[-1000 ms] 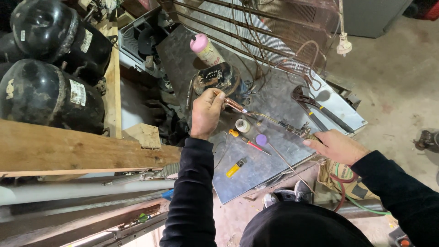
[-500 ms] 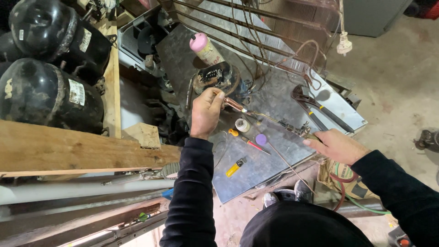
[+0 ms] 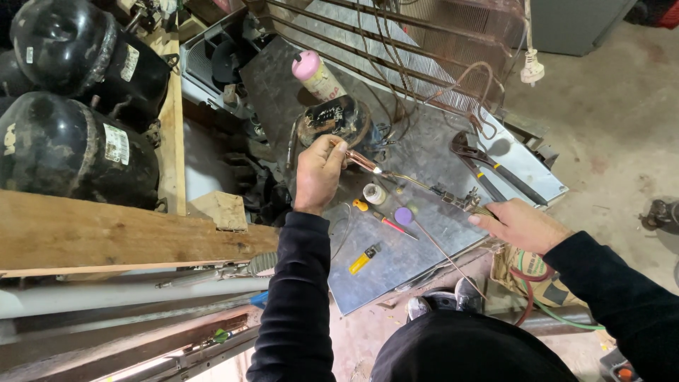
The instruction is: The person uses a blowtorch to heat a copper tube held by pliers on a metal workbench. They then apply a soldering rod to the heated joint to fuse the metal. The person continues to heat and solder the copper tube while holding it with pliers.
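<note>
Almost nothing has moved over the last second. The left hand (image 3: pixel 320 172) stays clenched around a short copper tube (image 3: pixel 359 160), holding it just in front of the small black compressor (image 3: pixel 332 122) that sits on the grey metal sheet (image 3: pixel 424 247). The right hand (image 3: pixel 522 225) remains at the sheet's right edge, fingers wrapped around the handle of a thin brazing torch (image 3: pixel 442 194) whose nozzle points at the free end of the tube; a small bright spot shows there, though whether it is flame or only a glint is hard to tell from this height.

The steadiness suggests the joint work is in its holding phase, with tube and torch tip kept nearly touching rather than repositioned.

Around the hands (all lying loose on the sheet) are a white roll of tape (image 3: pixel 374 194), a red-handled screwdriver (image 3: pixel 393 225), a purple cap (image 3: pixel 404 216), a yellow lighter (image 3: pixel 363 259) and a thin rod (image 3: pixel 445 256). A pink-capped can (image 3: pixel 317 75) stands behind the compressor, pliers (image 3: pixel 488 166) lie to the right, and two larger black compressors (image 3: pixel 74 145) rest on the wooden shelf (image 3: pixel 106 233) at left.
</note>
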